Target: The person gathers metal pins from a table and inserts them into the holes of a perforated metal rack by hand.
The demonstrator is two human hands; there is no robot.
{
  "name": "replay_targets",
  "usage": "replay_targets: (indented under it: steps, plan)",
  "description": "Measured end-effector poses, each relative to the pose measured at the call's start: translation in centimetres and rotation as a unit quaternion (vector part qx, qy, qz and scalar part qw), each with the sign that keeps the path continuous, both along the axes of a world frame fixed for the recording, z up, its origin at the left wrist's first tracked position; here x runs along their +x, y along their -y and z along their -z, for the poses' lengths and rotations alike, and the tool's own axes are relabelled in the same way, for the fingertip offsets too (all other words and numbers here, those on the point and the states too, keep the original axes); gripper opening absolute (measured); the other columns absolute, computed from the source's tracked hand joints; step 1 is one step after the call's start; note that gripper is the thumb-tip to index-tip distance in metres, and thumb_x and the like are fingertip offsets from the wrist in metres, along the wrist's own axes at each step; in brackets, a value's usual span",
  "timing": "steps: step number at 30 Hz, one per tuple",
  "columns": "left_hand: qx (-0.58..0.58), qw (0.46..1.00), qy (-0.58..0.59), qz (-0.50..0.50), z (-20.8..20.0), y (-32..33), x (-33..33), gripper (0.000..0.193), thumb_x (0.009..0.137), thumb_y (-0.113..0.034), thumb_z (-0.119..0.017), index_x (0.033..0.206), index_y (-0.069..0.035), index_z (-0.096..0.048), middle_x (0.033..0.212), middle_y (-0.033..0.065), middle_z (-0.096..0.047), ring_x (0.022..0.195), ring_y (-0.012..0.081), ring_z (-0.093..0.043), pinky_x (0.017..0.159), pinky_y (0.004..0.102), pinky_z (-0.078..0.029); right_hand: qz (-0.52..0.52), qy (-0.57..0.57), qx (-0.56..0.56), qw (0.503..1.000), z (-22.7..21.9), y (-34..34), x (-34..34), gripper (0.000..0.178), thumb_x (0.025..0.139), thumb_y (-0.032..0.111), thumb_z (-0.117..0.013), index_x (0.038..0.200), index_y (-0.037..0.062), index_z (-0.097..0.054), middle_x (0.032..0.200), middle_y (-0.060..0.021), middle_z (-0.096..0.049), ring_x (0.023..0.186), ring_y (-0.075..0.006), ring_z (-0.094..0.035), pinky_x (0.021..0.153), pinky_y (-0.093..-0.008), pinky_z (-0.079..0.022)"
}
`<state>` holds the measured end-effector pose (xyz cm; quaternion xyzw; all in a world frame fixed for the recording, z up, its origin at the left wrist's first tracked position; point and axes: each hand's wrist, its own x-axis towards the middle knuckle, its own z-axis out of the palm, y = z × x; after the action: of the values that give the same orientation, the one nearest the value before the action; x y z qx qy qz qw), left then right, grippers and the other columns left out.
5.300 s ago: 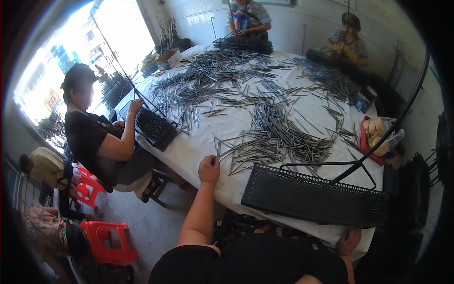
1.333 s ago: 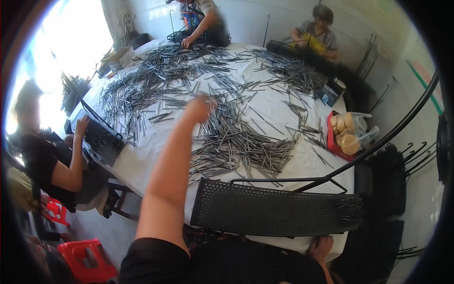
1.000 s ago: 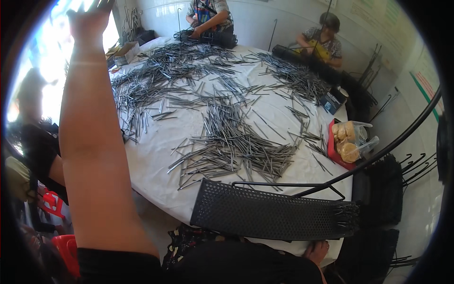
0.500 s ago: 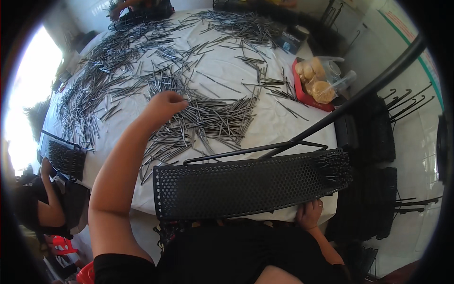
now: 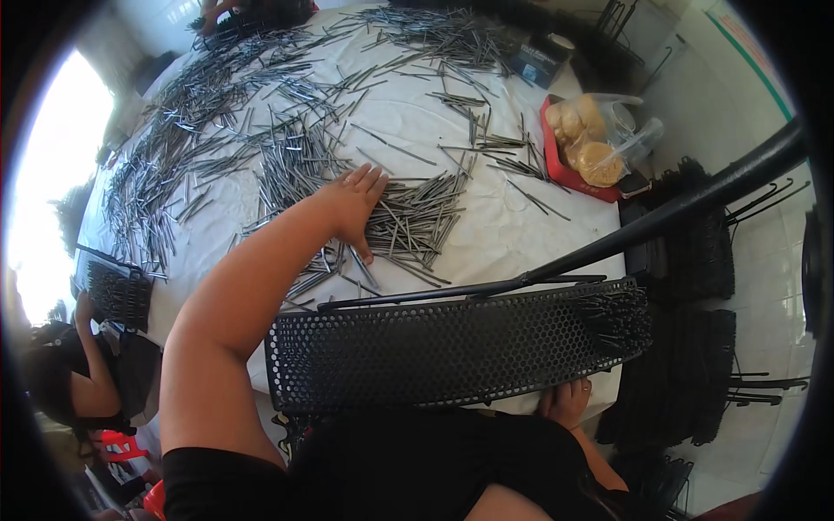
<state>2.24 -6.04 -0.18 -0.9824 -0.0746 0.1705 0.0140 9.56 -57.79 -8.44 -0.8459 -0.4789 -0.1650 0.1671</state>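
Observation:
My left hand (image 5: 354,207) lies over a pile of thin grey metal rods (image 5: 417,213), fingers spread and thumb apart, with nothing gripped. In front of my body rests a long black perforated panel (image 5: 434,352), full of small round holes, with a black frame bar along its far edge. Dark rod ends cluster at the panel's right end (image 5: 621,321). Below that end my right hand (image 5: 569,399), a ring on one finger, is curled against the panel's near edge; its fingertips are partly hidden under it.
More rods (image 5: 187,130) lie scattered over the white-covered table (image 5: 400,113). A red tray (image 5: 556,165) with bagged round food and a dark box (image 5: 540,61) stand at right. A thick black pole (image 5: 678,208) crosses there. Another person's arm (image 5: 91,373) works at left.
My left hand has moved right and nearer, opening from curled fingers to a spread hand over the rods. The panel has shifted slightly; my right hand stays at its edge.

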Motion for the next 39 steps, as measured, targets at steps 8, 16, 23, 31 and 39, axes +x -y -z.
replay_targets:
  steps: [8, 16, 23, 31, 39]
  plan:
    - [0.005, 1.0, -0.006, 0.02, 2.7, -0.7, 1.5, 0.095, 0.05, -0.042, -0.085, 0.128, 0.001, -0.051, 0.128, 0.0189, -0.051, 0.126, 0.0347, -0.043, 0.112, 0.0484, -0.027, -0.028, 0.031, 0.022, 0.999, 0.4, 1.5, -0.3, 0.02, 0.065, 0.009, -0.063, 0.081, 0.0049, -0.051, 0.089, -0.0162, -0.053, 0.076, -0.0347, -0.05, 0.065, -0.0464, -0.039]
    - [-0.078, 0.997, 0.009, -0.01, 2.0, -0.1, -0.2, 0.054, 0.06, -0.027, -0.076, 0.107, -0.005, -0.059, 0.112, 0.0148, -0.056, 0.112, 0.0325, -0.053, 0.099, 0.0426, -0.041, -0.024, 0.007, 0.009, 1.0, 0.6, 1.7, -0.2, 0.031, 0.065, 0.008, -0.063, 0.095, 0.0022, -0.06, 0.089, -0.0148, -0.057, 0.075, -0.0309, -0.052, 0.066, -0.0419, -0.038]
    - [-0.04, 0.991, 0.127, 0.023, 4.1, 0.7, -1.7, 0.034, 0.071, -0.014, -0.065, 0.103, -0.007, -0.059, 0.105, 0.0141, -0.059, 0.103, 0.0328, -0.058, 0.089, 0.0426, -0.047, -0.002, 0.012, 0.008, 1.0, 0.5, 1.4, -0.5, 0.028, 0.069, 0.01, -0.063, 0.096, 0.0044, -0.058, 0.089, -0.0146, -0.055, 0.076, -0.0321, -0.052, 0.067, -0.0441, -0.039]
    - [-0.053, 0.99, 0.127, 0.001, 3.8, 0.7, -1.6, 0.03, 0.072, -0.015, -0.066, 0.1, -0.006, -0.062, 0.105, 0.0142, -0.059, 0.106, 0.0335, -0.056, 0.091, 0.0407, -0.047, -0.018, -0.006, 0.036, 0.999, 0.2, 1.3, -0.4, 0.021, 0.07, 0.007, -0.063, 0.09, 0.003, -0.059, 0.085, -0.0148, -0.055, 0.074, -0.0313, -0.052, 0.068, -0.042, -0.039]
    - [-0.267, 0.902, 0.28, -0.192, -2.3, 0.5, -1.2, 0.026, 0.075, -0.019, -0.064, 0.089, 0.001, -0.055, 0.078, 0.022, -0.061, 0.078, 0.0424, -0.06, 0.07, 0.0465, -0.048, -0.01, 0.018, 0.029, 0.999, 0.7, 2.0, -0.7, 0.02, 0.067, 0.009, -0.063, 0.085, 0.0033, -0.056, 0.085, -0.0155, -0.053, 0.075, -0.0326, -0.051, 0.067, -0.0434, -0.039]
